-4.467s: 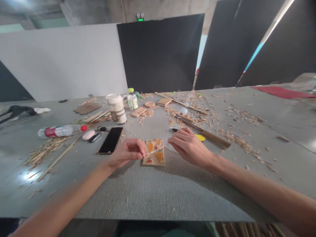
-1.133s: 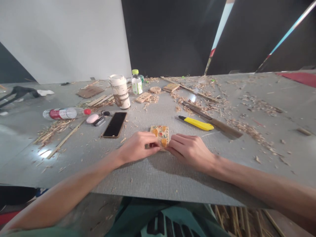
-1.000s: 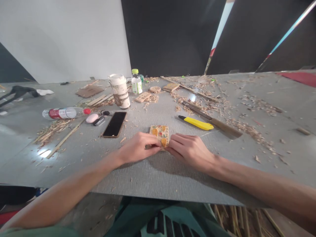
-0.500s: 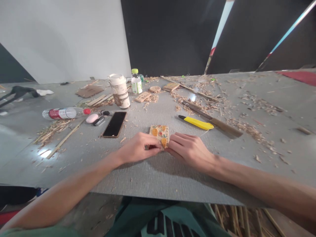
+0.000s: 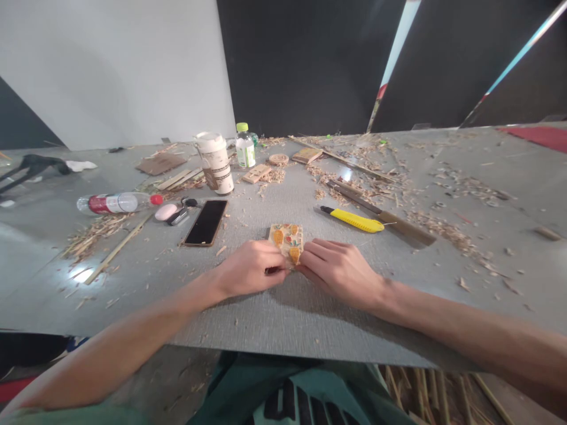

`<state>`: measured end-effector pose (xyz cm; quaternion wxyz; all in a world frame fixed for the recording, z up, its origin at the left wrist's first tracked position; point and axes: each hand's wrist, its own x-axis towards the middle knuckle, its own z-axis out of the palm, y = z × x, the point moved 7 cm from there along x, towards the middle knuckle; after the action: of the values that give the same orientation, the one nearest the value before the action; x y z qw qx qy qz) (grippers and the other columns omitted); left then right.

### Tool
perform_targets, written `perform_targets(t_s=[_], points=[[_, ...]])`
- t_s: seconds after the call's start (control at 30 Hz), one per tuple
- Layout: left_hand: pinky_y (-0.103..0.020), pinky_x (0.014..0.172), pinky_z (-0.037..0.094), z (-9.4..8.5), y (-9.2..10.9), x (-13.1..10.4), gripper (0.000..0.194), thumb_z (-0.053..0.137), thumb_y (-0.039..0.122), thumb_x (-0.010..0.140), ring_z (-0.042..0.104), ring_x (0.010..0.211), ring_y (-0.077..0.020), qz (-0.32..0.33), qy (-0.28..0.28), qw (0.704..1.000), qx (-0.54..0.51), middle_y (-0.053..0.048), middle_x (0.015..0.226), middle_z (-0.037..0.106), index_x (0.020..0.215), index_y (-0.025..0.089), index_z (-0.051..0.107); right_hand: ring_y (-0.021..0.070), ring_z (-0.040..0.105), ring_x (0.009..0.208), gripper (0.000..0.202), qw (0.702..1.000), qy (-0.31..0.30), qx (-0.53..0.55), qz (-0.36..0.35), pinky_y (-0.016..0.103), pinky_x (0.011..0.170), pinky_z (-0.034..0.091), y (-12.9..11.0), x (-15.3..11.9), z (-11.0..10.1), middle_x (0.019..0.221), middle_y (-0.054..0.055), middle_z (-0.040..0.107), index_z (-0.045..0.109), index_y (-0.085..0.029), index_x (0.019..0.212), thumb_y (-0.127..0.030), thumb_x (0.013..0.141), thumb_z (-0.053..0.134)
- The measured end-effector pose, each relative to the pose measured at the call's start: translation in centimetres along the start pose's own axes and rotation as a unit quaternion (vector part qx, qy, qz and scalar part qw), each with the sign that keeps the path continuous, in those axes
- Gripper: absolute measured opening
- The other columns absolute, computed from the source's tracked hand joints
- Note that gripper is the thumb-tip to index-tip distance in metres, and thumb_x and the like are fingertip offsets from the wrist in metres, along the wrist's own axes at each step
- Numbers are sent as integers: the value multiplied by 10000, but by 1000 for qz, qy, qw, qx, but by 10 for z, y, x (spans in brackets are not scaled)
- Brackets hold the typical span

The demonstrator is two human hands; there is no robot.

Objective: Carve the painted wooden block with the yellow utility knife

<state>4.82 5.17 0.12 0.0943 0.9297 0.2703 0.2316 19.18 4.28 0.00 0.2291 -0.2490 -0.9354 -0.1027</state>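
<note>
The card (image 5: 287, 238) lies on the counter (image 5: 283, 313), its near edge pinched by the left hand (image 5: 248, 270) and right hand (image 5: 339, 268). It is best kept flat, fingertips low, clear of the cutter (image 5: 353, 220) behind.

Both forearms run in from the bottom corners of the frame and meet just below its centre. The left hand (image 5: 249, 270) lies knuckles up, its fingers curled inward and pinched together at the tips. The right hand (image 5: 339, 268) mirrors it, back upward, fingers bent and closed toward the left. The fingertips of the two hands nearly touch. Both wrists sit low and straight, arms bare.
</note>
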Motion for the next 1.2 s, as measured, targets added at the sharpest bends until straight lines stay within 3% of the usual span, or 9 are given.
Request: perform_targets(t_s=[0.27, 0.53, 0.77, 1.2], points=[[-309, 685, 435, 2, -1, -2, 356, 547, 202, 1039, 618, 662, -154, 26, 6, 998, 63, -13, 686, 686, 711, 183, 685, 156, 492, 687, 279, 1000, 2, 0, 9, 337, 607, 322, -1, 0, -2, 786, 22, 619, 602, -178, 858, -206, 1101, 467], [-341, 724, 428, -4, 8, -2, 315, 550, 296, 1074, 641, 755, -180, 60, 3, 992, 115, -21, 773, 717, 841, 184, 731, 144, 486, 675, 296, 1000, 2, 9, 24, 327, 600, 305, 4, -2, -2, 771, 22, 624, 602, -176, 853, -206, 1105, 450], [-330, 706, 427, -4, 8, -3, 401, 495, 265, 1091, 608, 700, -159, 62, 19, 988, 140, -11, 719, 681, 748, 185, 685, 138, 443, 639, 288, 999, 7, 26, 33, 334, 558, 249, 3, -3, -2, 746, 10, 589, 567, -182, 835, -218, 1102, 463], [-334, 707, 446, -4, 12, -4, 444, 446, 328, 1128, 605, 713, -172, 92, 19, 983, 160, -22, 734, 686, 792, 182, 696, 137, 409, 627, 283, 998, 4, 46, 48, 328, 566, 231, 5, -2, -2, 735, 7, 567, 537, -195, 814, -209, 1089, 470]])
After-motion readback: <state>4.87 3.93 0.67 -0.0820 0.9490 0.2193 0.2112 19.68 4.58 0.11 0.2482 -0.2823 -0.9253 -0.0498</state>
